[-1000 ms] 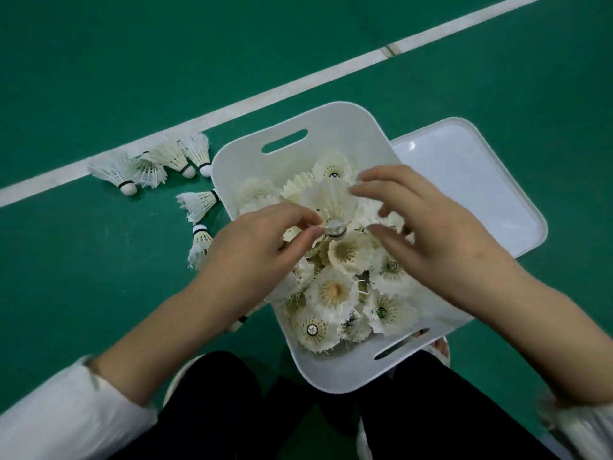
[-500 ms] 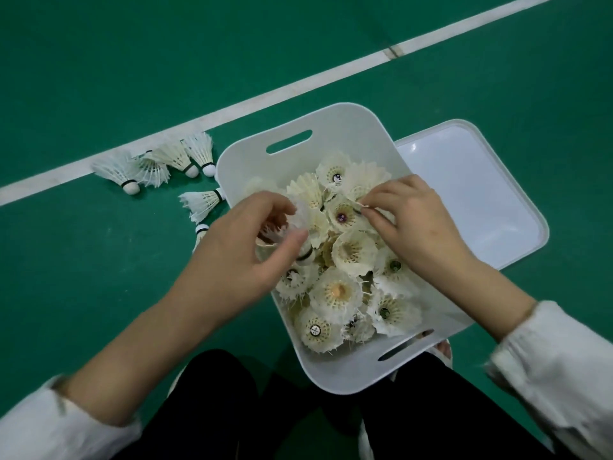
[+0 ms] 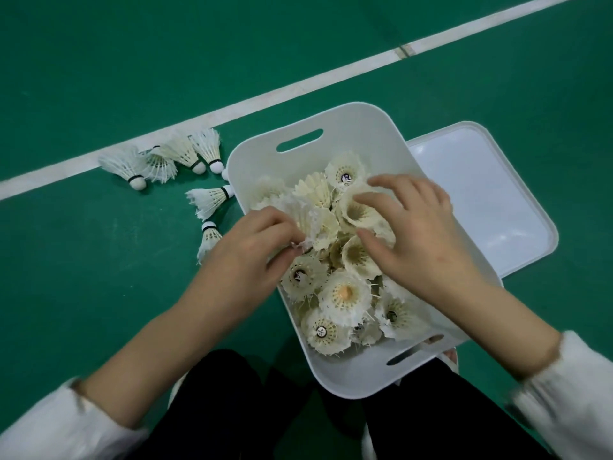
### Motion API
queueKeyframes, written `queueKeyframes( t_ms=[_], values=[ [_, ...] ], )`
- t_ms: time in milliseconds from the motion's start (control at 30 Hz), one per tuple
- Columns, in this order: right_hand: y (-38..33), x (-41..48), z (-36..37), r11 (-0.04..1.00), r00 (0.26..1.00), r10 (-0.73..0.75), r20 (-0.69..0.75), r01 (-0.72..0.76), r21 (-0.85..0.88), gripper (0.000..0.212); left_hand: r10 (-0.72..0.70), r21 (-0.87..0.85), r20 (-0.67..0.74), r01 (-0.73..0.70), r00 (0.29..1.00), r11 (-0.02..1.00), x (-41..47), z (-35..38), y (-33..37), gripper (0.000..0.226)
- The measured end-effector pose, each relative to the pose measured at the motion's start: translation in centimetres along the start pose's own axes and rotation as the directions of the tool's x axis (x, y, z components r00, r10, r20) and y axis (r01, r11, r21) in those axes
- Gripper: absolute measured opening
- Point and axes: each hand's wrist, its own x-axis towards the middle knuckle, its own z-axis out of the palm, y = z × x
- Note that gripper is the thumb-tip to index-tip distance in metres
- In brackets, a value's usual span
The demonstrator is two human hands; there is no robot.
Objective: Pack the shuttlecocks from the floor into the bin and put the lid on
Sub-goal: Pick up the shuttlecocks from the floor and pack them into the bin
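Observation:
A white plastic bin [image 3: 335, 127] with slot handles stands on the green floor, packed with several white and cream shuttlecocks [image 3: 345, 293], feathers up. My left hand [image 3: 245, 254] reaches over the bin's left rim and pinches a white shuttlecock [image 3: 311, 220] at its feathers. My right hand [image 3: 421, 234] lies over the pile's right side, its spread fingers pressing on the cream shuttlecocks [image 3: 358, 210]. The white lid [image 3: 481, 200] lies flat on the floor to the right of the bin. Several loose shuttlecocks [image 3: 159, 161] lie on the floor left of the bin.
A white court line [image 3: 298, 88] runs diagonally behind the bin. Two more shuttlecocks [image 3: 209, 200] lie close to the bin's left wall. My knees in dark trousers [image 3: 232, 410] are at the bottom, either side of the bin's near end.
Both hands moved deeper over the pile. The left hand went from the bin's left edge to pinching a white shuttlecock; the right hand's fingers spread out flat over the cream ones.

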Motion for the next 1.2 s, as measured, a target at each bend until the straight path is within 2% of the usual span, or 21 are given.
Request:
queueKeyframes(
  t_ms=[33,100,200,267,367,467,600,667,733,833,900,967,1100,1200],
  values=[
    [-0.5,-0.3,-0.3,0.994,0.998,-0.067,-0.015,0.068,0.089,0.038,0.020,-0.010,0.007,-0.020,1.000,1.000,0.0,0.1,0.0,0.025],
    [-1.5,-0.5,-0.1,0.967,0.984,-0.164,0.064,0.148,0.206,0.040,0.058,-0.034,0.026,-0.057,0.998,0.998,0.1,0.4,0.1,0.024],
    [-2.0,-0.2,1.0,0.961,0.962,-0.229,0.147,0.199,0.191,0.029,0.096,-0.060,0.040,-0.094,0.995,0.994,0.1,0.4,0.5,0.022],
    [-1.9,0.1,1.2,0.966,0.966,-0.230,0.115,0.213,0.145,0.025,0.093,-0.059,0.031,-0.091,0.995,0.994,0.0,-0.2,0.8,0.022],
    [-1.4,1.1,0.3,0.986,0.988,-0.155,0.011,0.154,0.069,0.011,-0.045,-0.067,-0.073,0.040,0.996,0.997,-0.3,-2.2,-0.2,0.023],
    [-0.8,2.0,-0.4,0.976,0.982,-0.185,0.041,0.189,-0.112,0.010,-0.216,-0.046,-0.141,0.212,0.966,0.976,-1.2,-3.6,-3.8,0.017],
    [-0.6,2.7,0.7,0.875,0.921,-0.318,0.226,0.376,-0.305,0.015,-0.506,0.075,-0.015,0.505,0.863,0.860,-3.7,-1.7,-10.2,0.018],
    [-0.8,3.0,1.8,0.837,0.896,-0.328,0.301,0.423,-0.347,0.016,-0.596,0.137,0.051,0.585,0.802,0.799,-4.9,-0.1,-12.1,0.030],
    [-1.2,3.3,3.1,0.843,0.892,-0.306,0.333,0.416,-0.340,0.022,-0.656,0.186,0.093,0.634,0.749,0.751,-5.6,1.4,-13.2,0.043],
    [-1.7,3.0,4.2,0.863,0.899,-0.250,0.359,0.375,-0.338,0.032,-0.678,0.230,0.118,0.644,0.726,0.730,-6.0,3.4,-14.0,0.054],
    [-2.3,2.8,3.7,0.875,0.901,-0.225,0.370,0.354,-0.330,0.039,-0.661,0.234,0.083,0.630,0.746,0.741,-6.0,4.3,-14.3,0.051],
    [-3.0,3.0,2.5,0.894,0.914,-0.212,0.346,0.325,-0.310,0.037,-0.640,0.226,0.025,0.620,0.768,0.752,-5.7,4.7,-14.6,0.043],
    [-5.6,3.7,0.5,0.931,0.925,-0.308,0.224,0.341,-0.130,0.020,-0.622,0.226,-0.059,0.617,0.781,0.754,-4.8,5.0,-15.2,0.026],
    [-8.4,4.5,0.8,0.916,0.902,-0.399,0.167,0.402,0.019,0.020,-0.566,0.225,-0.115,0.576,0.816,0.786,-4.5,4.6,-15.1,0.026]
  ],
)
